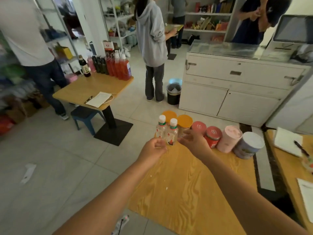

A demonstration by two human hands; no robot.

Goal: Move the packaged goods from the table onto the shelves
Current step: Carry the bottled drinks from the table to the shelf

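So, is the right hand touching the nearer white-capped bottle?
Cannot tell. Head view: the open right hand sits beside the nearer white-capped bottle, but blur hides any gap.

Labels on the bottles (pixel 171 133) are unreadable.

The wood-grain table (pixel 186 184) carries a row of goods along its far edge. From the left stand two white-capped clear bottles (pixel 172 133), two orange-lidded cans (pixel 185 121), two red-lidded cans (pixel 213 133), a pink canister (pixel 231 138) and a blue tin (pixel 250 145).
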